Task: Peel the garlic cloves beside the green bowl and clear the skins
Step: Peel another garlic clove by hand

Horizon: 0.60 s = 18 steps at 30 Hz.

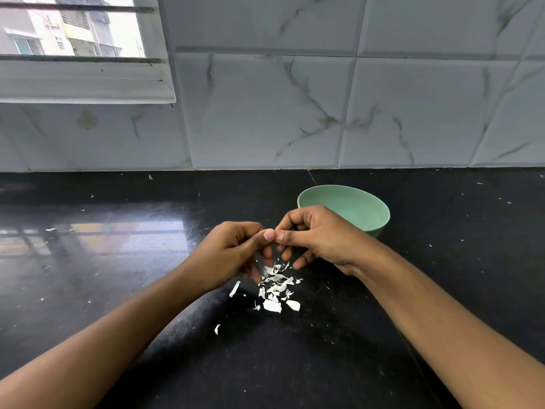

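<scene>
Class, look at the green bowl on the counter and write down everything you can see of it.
The green bowl is round, pale mint, smooth and matte, perhaps plastic or ceramic. It stands upright on the black countertop, short of the tiled wall. The inside that shows is bare. The right hand hides its near left side; whether they touch cannot be told.

Bare left hand (233,255) and right hand (320,240), bare forearms (118,335), short-trimmed nails (thumbnails clearest) on the fingers (259,240)
</scene>
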### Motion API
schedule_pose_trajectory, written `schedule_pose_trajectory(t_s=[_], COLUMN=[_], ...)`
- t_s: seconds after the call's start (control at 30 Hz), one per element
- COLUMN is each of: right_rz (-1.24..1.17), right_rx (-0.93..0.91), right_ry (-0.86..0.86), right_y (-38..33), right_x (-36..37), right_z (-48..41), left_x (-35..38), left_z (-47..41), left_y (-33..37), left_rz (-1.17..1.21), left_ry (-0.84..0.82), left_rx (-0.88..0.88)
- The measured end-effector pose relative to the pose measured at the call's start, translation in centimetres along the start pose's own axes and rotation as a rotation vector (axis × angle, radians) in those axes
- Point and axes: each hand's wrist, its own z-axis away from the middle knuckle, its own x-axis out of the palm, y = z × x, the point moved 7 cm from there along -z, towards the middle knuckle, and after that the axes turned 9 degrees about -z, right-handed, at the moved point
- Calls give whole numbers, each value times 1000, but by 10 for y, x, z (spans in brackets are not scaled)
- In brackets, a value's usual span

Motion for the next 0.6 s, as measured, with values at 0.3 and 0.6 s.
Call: schedule_pose_trajectory(t_s=[0.3,0.6], right_rz=[-82,61], right_rx=[51,0], right_ry=[-31,60], right_y=[-2,-4], right_x=[-5,-16], right_z=[1,-2], left_x=[8,-22], left_z=[1,-2], left_y=[-3,2], left_rz=[242,-715], left_ry=[-223,138], left_rx=[-16,252])
